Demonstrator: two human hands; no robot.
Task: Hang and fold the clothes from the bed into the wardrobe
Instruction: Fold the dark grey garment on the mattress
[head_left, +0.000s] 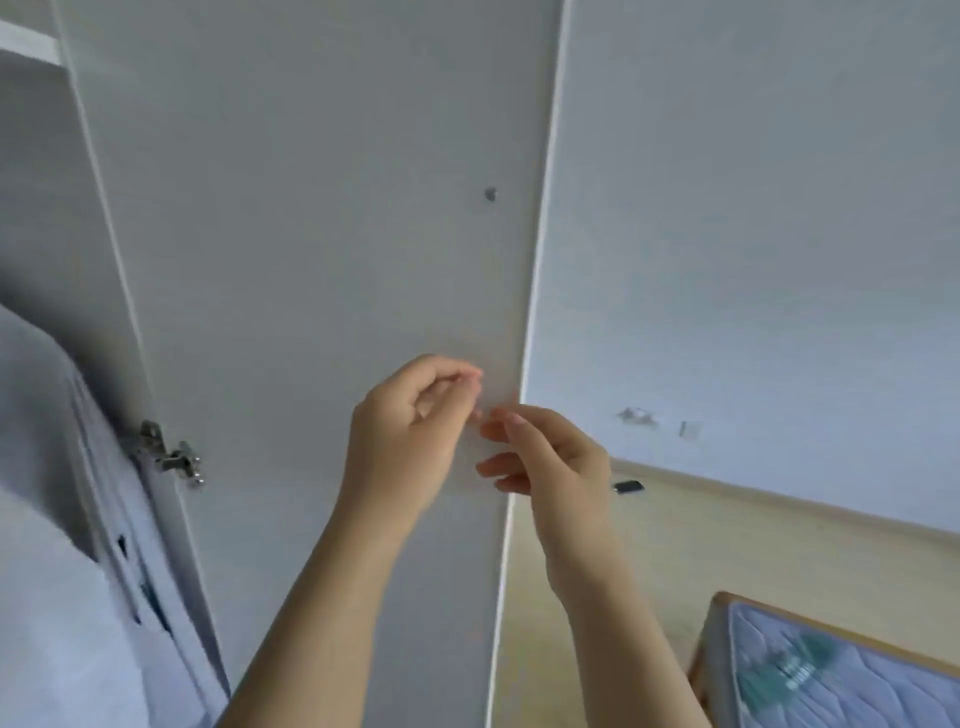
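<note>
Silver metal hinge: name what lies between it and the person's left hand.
Head view: only the bare inner face of the open white wardrobe door lies between the silver metal hinge and the left hand.

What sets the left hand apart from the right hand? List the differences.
The left hand sits higher and fully before the wardrobe door; the right hand sits lower, across the door's edge. The left hand's fingers curl toward its thumb; the right hand's reach out leftward, spread. Both are bare, fingertips almost meeting.

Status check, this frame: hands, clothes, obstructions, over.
Left hand and right hand fingertips close before open white wardrobe door, grip unclear. Pale blue garments hang inside, left. Nothing blocking.
</note>
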